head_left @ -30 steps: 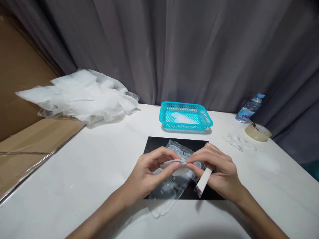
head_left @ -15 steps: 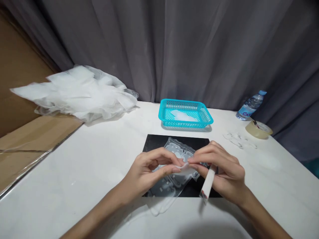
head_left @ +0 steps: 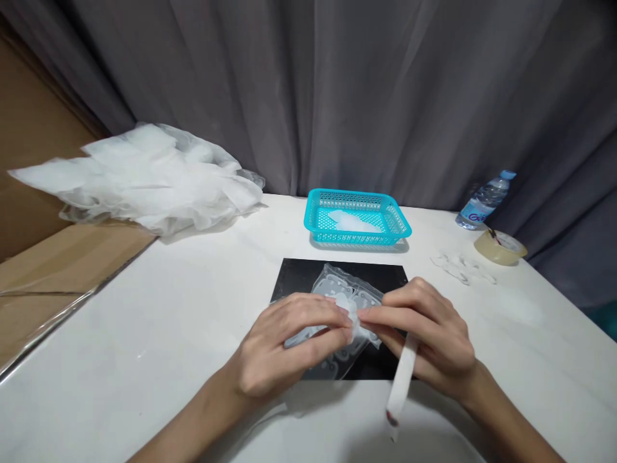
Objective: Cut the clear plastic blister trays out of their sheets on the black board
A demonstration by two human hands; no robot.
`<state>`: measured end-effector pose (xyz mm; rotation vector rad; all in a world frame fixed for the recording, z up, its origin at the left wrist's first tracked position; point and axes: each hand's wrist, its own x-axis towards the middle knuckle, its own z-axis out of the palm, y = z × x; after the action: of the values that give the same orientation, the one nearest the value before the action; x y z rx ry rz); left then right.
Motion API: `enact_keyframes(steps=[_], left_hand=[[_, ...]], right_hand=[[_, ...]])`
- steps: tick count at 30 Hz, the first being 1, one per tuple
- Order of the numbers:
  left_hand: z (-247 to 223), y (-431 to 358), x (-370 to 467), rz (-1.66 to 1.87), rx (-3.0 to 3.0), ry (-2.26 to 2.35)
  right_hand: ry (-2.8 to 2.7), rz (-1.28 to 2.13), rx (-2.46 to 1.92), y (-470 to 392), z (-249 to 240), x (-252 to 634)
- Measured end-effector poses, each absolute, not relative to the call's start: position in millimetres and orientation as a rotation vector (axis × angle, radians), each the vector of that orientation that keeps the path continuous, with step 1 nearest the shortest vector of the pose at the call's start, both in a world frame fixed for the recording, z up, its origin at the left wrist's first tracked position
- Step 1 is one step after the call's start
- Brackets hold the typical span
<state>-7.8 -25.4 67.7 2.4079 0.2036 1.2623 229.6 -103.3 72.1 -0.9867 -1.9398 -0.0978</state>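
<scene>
Over a black mat (head_left: 294, 275), both hands meet at a small piece of thin white film (head_left: 355, 323). My left hand (head_left: 299, 334) pinches its left side between thumb and fingers. At its right side, my right hand (head_left: 427, 328) pinches the film with its fingertips and also holds a narrow white strip-like tool (head_left: 403, 379) with a dark reddish tip against the palm, pointing down toward the table. Beneath the hands, a clear plastic bag (head_left: 332, 283) with pale printed shapes lies on the mat, partly hidden by the fingers.
Behind the mat stands a turquoise basket (head_left: 359, 239) holding white pieces. A heap of white sheets in clear plastic (head_left: 164, 180) lies at the back left, beside cardboard (head_left: 72, 257). Toward the right are a water bottle (head_left: 483, 202), a tape roll (head_left: 500, 248) and thin white scraps (head_left: 463, 267).
My left hand has turned more palm-down, its fingers now covering more of the film. The tool in my right hand tilts further downward. The view has shifted slightly.
</scene>
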Motion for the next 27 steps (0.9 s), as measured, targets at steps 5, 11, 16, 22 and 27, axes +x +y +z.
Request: enact_keyframes(steps=[5, 11, 16, 22, 27], left_hand=[[67, -26, -8, 1.363, 2.479, 0.182], [71, -28, 0, 1.432, 2.438, 0.126], [77, -32, 6, 1.516, 2.414, 0.182], [73, -33, 3, 1.540, 2.490, 0.198], [70, -33, 2, 1.541, 2.510, 0.252]], right_hand=[[-1.967, -0.075, -0.904, -105, 67, 226], [-1.897, -0.113, -0.874, -105, 71, 213], [-1.874, -0.189, -0.866, -109, 75, 205], [-1.874, -0.212, -0.892, -110, 77, 205], [-1.885, -0.258, -0.892, -107, 78, 205]])
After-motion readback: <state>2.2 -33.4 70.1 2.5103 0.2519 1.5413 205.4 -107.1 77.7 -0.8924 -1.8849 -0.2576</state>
